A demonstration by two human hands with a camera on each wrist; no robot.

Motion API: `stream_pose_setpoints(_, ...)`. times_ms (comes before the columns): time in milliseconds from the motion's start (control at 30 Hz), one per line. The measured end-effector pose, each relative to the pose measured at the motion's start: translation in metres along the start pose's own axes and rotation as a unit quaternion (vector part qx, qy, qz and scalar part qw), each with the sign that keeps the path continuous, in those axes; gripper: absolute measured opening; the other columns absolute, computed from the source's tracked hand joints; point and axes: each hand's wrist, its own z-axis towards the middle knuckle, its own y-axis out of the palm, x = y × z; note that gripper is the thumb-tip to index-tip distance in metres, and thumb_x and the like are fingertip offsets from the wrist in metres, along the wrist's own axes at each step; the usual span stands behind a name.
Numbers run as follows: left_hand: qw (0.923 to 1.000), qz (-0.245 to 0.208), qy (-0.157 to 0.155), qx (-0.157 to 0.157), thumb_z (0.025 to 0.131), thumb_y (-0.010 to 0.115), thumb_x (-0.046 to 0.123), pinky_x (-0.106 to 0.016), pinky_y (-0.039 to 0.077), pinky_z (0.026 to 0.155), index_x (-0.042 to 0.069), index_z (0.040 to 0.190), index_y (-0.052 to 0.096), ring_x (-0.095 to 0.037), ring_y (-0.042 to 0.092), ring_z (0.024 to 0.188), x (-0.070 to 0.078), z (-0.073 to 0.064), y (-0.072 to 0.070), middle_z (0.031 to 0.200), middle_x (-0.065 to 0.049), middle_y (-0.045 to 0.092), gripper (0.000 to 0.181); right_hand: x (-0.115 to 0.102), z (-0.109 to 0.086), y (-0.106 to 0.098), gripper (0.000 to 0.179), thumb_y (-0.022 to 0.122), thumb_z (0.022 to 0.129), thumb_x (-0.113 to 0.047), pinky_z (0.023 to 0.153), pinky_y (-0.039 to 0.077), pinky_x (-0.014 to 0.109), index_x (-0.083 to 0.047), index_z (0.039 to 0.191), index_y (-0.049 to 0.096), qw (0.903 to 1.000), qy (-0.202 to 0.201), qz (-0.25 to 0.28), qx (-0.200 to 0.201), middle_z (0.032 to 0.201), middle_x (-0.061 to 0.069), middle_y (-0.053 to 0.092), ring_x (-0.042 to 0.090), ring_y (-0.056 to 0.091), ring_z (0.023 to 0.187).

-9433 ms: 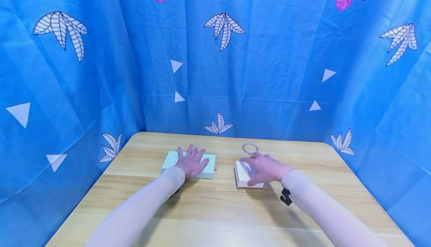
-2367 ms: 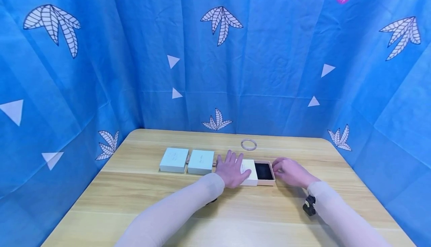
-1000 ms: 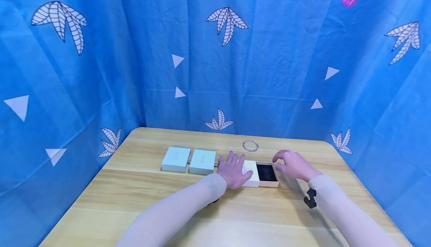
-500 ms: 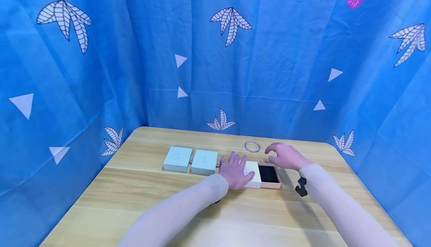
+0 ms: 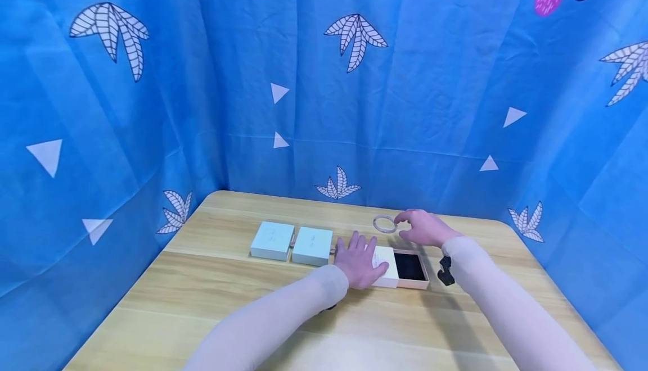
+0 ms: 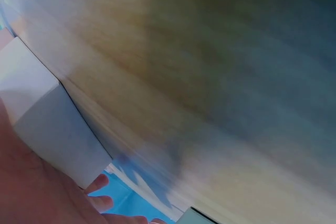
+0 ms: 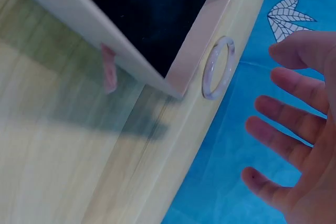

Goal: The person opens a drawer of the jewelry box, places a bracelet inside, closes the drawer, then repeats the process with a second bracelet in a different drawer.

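Observation:
My left hand (image 5: 358, 262) lies with spread fingers on the white sleeve (image 5: 388, 267) of a small drawer box. The box's pale pink tray (image 5: 414, 284), lined in black, sticks partly out to the right. A pink ribbon tab (image 7: 109, 69) hangs from the tray's end wall. Behind the box, a pale marbled bangle (image 5: 385, 232) lies flat on the table. My right hand (image 5: 425, 229) hovers just right of the bangle, its fingertips at the ring's edge in the head view. In the right wrist view its fingers (image 7: 289, 116) are spread and hold nothing.
Two mint-green boxes, one at the left (image 5: 272, 240) and one nearer my left hand (image 5: 312, 245), stand side by side. Short ribbon tabs show at their right ends. A blue patterned curtain (image 5: 430, 107) surrounds the wooden table (image 5: 202, 281) at the back and sides.
The left hand went from the mint boxes to the white sleeve and stays there. The tray slid out rightward. The right hand let go of its end and moved back and left to the bangle.

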Motion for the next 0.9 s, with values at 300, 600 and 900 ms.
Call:
stream_pose_setpoints(300, 1.0, -0.002, 0.008, 0.005, 0.095, 0.014, 0.077, -0.064, 0.02, 0.119, 0.028, 0.163, 0.015, -0.029, 0.015, 0.156, 0.0, -0.006, -0.005, 0.167, -0.004, 0.025, 0.084, -0.002, 0.022, 0.011, 0.042, 0.072, 0.089, -0.023, 0.098, 0.049, 0.06, -0.006, 0.127, 0.068, 0.9998, 0.005, 0.002, -0.021, 0.128, 0.017, 0.068, 0.039, 0.061, 0.12)
stream_pose_setpoints(600, 1.0, -0.001, 0.005, -0.002, 0.094, 0.011, 0.078, -0.064, 0.017, 0.12, 0.028, 0.164, 0.012, -0.028, 0.011, 0.157, 0.001, -0.004, -0.003, 0.168, -0.004, 0.021, 0.085, 0.004, 0.042, 0.02, 0.053, 0.074, 0.086, -0.026, 0.099, 0.047, 0.062, -0.007, 0.134, 0.063, 0.9985, 0.027, 0.003, -0.046, 0.135, 0.021, 0.062, 0.04, 0.058, 0.123)
stream_pose_setpoints(900, 1.0, -0.002, -0.002, 0.008, 0.095, 0.012, 0.078, -0.063, 0.018, 0.121, 0.03, 0.163, 0.014, -0.026, 0.013, 0.157, 0.002, -0.006, -0.003, 0.168, -0.001, 0.023, 0.084, 0.004, 0.052, 0.026, 0.06, 0.077, 0.085, -0.029, 0.095, 0.049, 0.06, -0.006, 0.138, 0.059, 0.9972, 0.037, -0.003, -0.064, 0.132, 0.023, 0.063, 0.036, 0.059, 0.113)
